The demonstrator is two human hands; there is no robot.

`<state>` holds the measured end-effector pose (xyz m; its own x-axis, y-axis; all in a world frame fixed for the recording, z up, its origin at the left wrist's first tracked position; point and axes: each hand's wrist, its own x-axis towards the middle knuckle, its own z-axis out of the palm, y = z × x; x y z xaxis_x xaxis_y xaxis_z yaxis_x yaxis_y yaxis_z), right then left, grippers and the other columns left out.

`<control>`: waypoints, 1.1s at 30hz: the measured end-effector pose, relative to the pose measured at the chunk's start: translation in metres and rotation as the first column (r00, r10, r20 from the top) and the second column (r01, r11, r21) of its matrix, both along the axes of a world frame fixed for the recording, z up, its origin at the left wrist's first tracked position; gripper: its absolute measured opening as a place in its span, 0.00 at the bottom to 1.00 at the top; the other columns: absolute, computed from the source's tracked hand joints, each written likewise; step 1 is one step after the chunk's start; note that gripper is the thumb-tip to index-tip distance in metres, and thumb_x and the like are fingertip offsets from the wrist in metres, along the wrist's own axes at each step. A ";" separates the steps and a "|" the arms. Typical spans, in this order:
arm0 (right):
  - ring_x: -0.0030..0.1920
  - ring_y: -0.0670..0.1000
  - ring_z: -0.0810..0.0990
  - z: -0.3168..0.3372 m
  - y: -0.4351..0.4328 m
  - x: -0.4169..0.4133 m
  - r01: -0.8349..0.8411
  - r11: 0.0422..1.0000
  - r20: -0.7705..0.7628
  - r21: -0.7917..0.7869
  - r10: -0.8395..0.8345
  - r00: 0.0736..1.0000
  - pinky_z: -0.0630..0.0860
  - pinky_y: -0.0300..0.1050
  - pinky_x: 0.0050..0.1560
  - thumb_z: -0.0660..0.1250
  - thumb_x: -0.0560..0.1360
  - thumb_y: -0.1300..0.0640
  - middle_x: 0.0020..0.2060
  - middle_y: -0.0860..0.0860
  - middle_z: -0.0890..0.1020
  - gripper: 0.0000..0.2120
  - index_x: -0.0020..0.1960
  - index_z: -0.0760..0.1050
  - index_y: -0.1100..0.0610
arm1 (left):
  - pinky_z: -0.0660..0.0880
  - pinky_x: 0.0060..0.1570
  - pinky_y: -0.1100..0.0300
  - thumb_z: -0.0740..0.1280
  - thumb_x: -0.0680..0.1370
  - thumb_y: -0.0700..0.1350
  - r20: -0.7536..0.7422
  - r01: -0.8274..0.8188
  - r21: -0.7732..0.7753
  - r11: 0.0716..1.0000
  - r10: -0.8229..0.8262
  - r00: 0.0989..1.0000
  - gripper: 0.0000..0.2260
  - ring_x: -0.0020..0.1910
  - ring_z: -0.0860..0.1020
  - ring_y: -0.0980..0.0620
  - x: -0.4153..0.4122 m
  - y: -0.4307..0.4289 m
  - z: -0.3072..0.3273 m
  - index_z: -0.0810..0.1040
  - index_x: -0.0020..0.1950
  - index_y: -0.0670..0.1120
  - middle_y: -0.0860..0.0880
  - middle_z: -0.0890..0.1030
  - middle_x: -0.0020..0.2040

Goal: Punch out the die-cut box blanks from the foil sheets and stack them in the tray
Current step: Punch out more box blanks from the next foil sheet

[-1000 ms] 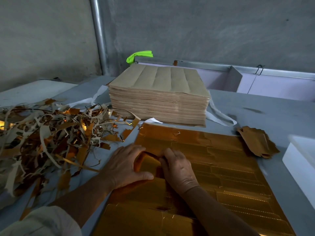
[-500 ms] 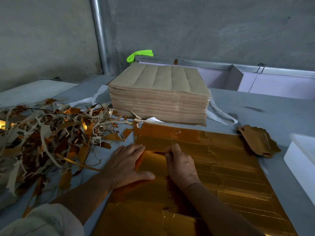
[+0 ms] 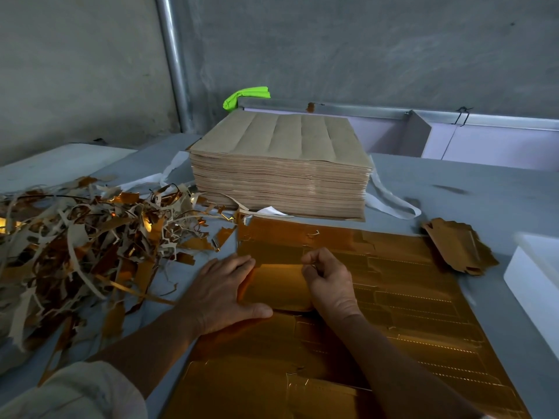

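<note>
Flat left hand [image 3: 223,293] pressed the gold sheet [image 3: 408,297], right hand [image 3: 331,282] pinched the gold blank [image 3: 276,287] between both hands, scraps [image 3: 75,246] further left

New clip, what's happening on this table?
A person is punching a blank out of the foil sheet. The left hand presses flat at the blank's left edge; the right hand pinches its far right corner. Scrap lies to the left, a brown stack behind, and a few loose blanks beside the white tray.

Single head-worn view, looking forward and down, close over hands [image 3: 272,285], table [image 3: 484,189] beyond
</note>
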<state>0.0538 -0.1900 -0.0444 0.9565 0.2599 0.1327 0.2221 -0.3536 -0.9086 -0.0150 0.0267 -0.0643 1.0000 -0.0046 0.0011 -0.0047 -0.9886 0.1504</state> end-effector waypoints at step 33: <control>0.53 0.62 0.79 0.039 -0.172 0.116 0.750 0.658 -0.093 0.066 -0.744 0.662 0.80 0.60 0.53 0.57 0.79 0.62 0.51 0.55 0.79 0.14 0.59 0.76 0.51 | 0.57 0.73 0.49 0.47 0.58 0.87 -0.040 -0.047 -0.043 0.998 0.045 0.998 0.55 0.76 0.53 0.55 0.002 0.005 -0.003 0.47 0.79 0.62 0.59 0.50 0.80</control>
<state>0.1701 -0.3623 -0.0058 0.8293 -0.5556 0.0599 -0.1293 -0.2950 -0.9467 -0.0125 0.0314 -0.0670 0.9984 0.0409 -0.0386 0.0476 -0.9801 0.1929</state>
